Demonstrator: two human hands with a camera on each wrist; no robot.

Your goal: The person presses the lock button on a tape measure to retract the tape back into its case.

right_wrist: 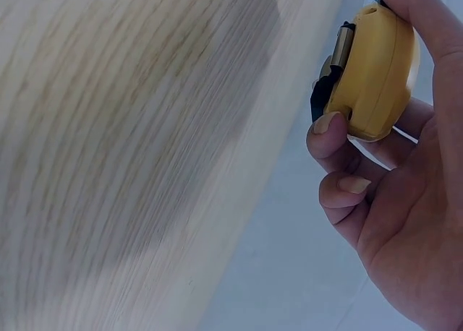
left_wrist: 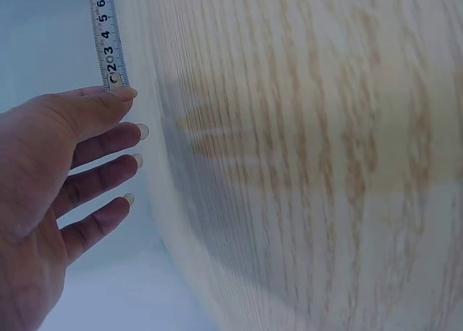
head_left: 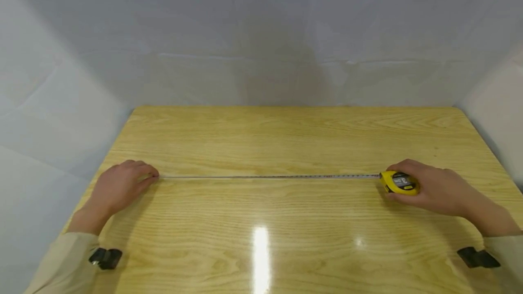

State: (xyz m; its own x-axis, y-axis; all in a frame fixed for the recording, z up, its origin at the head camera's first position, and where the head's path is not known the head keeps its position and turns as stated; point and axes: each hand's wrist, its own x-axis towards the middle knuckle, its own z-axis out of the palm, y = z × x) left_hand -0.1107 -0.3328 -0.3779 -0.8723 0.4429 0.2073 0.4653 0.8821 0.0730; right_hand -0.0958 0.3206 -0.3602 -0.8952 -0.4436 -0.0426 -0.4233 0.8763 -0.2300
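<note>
A yellow and black tape measure [head_left: 400,183] is gripped by my right hand [head_left: 437,189] over the right part of the wooden table. Its blade [head_left: 269,177] runs out straight to the left across the table. At the blade's far end, my left hand [head_left: 122,186] pinches the tip between thumb and index finger. In the left wrist view, the numbered blade [left_wrist: 107,38] shows low numbers near the pinch, and the other fingers are spread apart. The right wrist view shows the yellow case [right_wrist: 372,74] from its side, with fingers curled round it and a clip on it.
The wooden table top [head_left: 245,139] spans the space under both hands, with a bright light reflection near the front. Pale sheeting [head_left: 196,26] rises behind it and on both sides. A black wrist device [head_left: 105,258] sits at the left sleeve, another [head_left: 478,257] at the right.
</note>
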